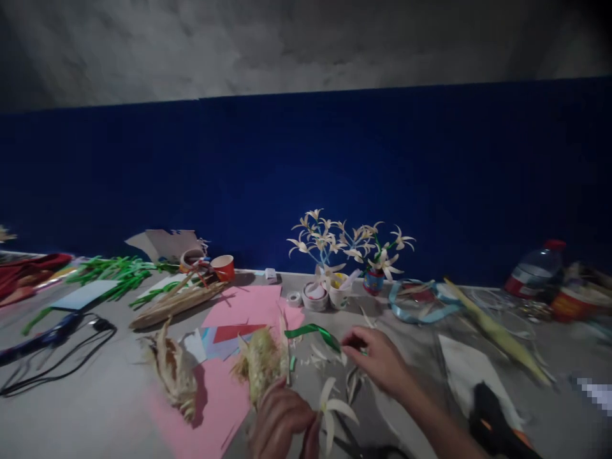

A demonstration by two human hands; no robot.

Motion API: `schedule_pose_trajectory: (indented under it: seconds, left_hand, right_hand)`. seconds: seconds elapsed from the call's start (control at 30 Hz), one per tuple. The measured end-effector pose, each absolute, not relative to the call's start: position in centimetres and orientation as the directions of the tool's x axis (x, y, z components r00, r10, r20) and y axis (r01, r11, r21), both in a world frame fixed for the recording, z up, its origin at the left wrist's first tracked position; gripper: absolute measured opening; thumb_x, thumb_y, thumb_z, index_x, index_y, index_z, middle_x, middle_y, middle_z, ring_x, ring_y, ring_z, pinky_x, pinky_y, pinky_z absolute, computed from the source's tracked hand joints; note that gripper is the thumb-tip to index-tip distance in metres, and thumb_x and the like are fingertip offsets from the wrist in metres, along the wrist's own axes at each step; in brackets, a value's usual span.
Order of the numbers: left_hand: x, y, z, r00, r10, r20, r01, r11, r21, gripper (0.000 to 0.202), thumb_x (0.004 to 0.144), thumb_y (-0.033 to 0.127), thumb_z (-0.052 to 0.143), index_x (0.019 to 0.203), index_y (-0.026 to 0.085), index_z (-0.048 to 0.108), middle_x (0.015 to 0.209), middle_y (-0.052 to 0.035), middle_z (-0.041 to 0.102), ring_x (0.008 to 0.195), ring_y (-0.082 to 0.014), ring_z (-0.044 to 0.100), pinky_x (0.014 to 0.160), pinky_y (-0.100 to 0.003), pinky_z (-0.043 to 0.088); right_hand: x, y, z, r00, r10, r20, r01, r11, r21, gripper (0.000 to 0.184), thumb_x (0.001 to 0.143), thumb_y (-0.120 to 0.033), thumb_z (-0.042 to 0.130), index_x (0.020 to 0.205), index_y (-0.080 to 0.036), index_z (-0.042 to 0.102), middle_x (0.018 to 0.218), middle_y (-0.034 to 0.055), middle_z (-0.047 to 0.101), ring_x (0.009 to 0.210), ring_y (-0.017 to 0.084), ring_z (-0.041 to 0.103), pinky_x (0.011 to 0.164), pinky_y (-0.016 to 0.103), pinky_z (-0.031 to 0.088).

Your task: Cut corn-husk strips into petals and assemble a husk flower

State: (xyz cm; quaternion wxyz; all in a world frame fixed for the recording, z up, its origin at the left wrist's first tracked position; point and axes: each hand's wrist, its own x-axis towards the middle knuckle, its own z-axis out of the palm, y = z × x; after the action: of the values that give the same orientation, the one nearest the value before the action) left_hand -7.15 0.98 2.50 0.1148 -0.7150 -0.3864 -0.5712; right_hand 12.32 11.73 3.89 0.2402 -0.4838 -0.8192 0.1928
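Observation:
My left hand [280, 422] is closed around a small cream flower made of corn-husk petals [335, 411], low in the middle of the view. My right hand [377, 358] reaches forward over the grey table [95, 401], its fingers pinched at the end of a green ribbon [313, 333]. A corn husk bundle [261, 363] lies just beyond my left hand on pink paper [217, 408]. Another dried husk [174, 373] rests to its left.
Finished husk flowers [344, 242] stand in small cups [315, 296] by the blue wall. A black glue gun [492, 421] lies at right, with a corn cob [497, 335], blue ribbon [421, 306] and water bottle [535, 271]. Green strips [115, 271], orange cup [224, 266] and black cable [57, 360] at left.

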Motion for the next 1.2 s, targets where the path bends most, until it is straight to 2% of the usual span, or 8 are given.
schedule_pose_trajectory:
  seconds: [0.2,0.37,0.47,0.53,0.57,0.7,1.0,1.2]
  left_hand:
    - [-4.5,1.2,2.9,0.188,0.510,0.840,0.602,-0.735,0.312,0.024,0.076,-0.003,0.057,0.081,0.021,0.054,0.067,0.0021,0.064,0.064,-0.0139,0.064,0.087,-0.038,0.053]
    - [-2.4,1.4,2.9,0.258,0.517,0.816,0.558,-0.769,0.311,0.025,0.077,-0.003,0.057,0.083,0.020,0.054,0.069,0.0016,0.064,0.066,-0.0142,0.063,0.091,-0.040,0.050]
    - [-2.3,1.5,3.0,0.261,0.513,0.818,0.559,-0.771,0.305,0.026,0.076,-0.005,0.057,0.083,0.020,0.055,0.069,0.0017,0.064,0.067,-0.0139,0.063,0.092,-0.040,0.049]
    - [-2.3,1.6,3.0,0.260,0.502,0.825,0.561,-0.774,0.295,0.026,0.076,-0.005,0.058,0.083,0.020,0.055,0.070,0.0013,0.064,0.067,-0.0140,0.063,0.091,-0.039,0.049]
    - [-2.2,1.6,3.0,0.263,0.497,0.827,0.560,-0.776,0.289,0.026,0.076,-0.005,0.058,0.083,0.020,0.055,0.070,0.0012,0.064,0.068,-0.0141,0.063,0.090,-0.038,0.049]
    - [-1.6,1.8,2.9,0.285,0.503,0.816,0.538,-0.788,0.298,0.026,0.076,-0.005,0.058,0.083,0.020,0.055,0.070,0.0017,0.065,0.068,-0.0137,0.063,0.091,-0.038,0.049]
    - [-1.5,2.2,3.0,0.324,0.480,0.815,0.520,-0.810,0.270,0.027,0.076,-0.006,0.058,0.086,0.018,0.057,0.072,-0.0005,0.066,0.070,-0.0146,0.063,0.091,-0.040,0.049]
    - [-1.4,2.3,3.2,0.304,0.501,0.810,0.515,-0.802,0.303,0.027,0.076,-0.007,0.057,0.084,0.019,0.057,0.070,0.0002,0.065,0.070,-0.0147,0.062,0.091,-0.040,0.048]
  right_hand:
    - [20.0,4.6,1.2,-0.278,0.951,0.138,0.786,0.307,-0.536,0.013,0.078,-0.016,0.057,0.074,-0.022,0.068,0.068,-0.0001,0.072,0.064,0.019,0.067,0.057,0.026,0.049]
    - [22.2,3.3,0.3,-0.251,0.944,0.213,0.799,0.326,-0.506,0.021,0.085,-0.023,0.053,0.082,-0.026,0.074,0.082,0.0032,0.077,0.081,0.022,0.070,0.074,0.031,0.053]
    - [26.1,2.8,0.5,-0.100,0.958,0.270,0.846,0.224,-0.483,0.027,0.089,-0.033,0.049,0.095,-0.022,0.073,0.102,0.0118,0.076,0.094,0.028,0.070,0.082,0.040,0.054]
    - [29.5,1.9,0.2,0.015,0.954,0.299,0.885,0.127,-0.449,0.031,0.086,-0.040,0.052,0.099,-0.020,0.072,0.106,0.0168,0.074,0.094,0.033,0.071,0.079,0.047,0.056]
    - [31.1,1.4,0.0,0.053,0.948,0.314,0.909,0.085,-0.409,0.030,0.083,-0.040,0.055,0.100,-0.022,0.072,0.105,0.0145,0.075,0.088,0.031,0.072,0.075,0.044,0.058]
    - [34.6,0.0,-1.2,0.017,0.965,0.263,0.960,0.057,-0.273,0.037,0.073,-0.038,0.065,0.106,-0.020,0.070,0.113,0.0157,0.073,0.103,0.034,0.068,0.086,0.046,0.055]
    - [34.2,0.8,-0.3,-0.026,0.989,0.147,0.950,0.071,-0.305,0.024,0.075,-0.032,0.060,0.093,-0.020,0.071,0.111,0.0151,0.070,0.098,0.031,0.067,0.083,0.041,0.053]
    - [36.1,0.4,-0.1,0.026,0.993,0.114,0.909,0.024,-0.416,0.035,0.080,-0.042,0.054,0.106,-0.020,0.066,0.105,0.0130,0.076,0.095,0.031,0.070,0.084,0.042,0.055]
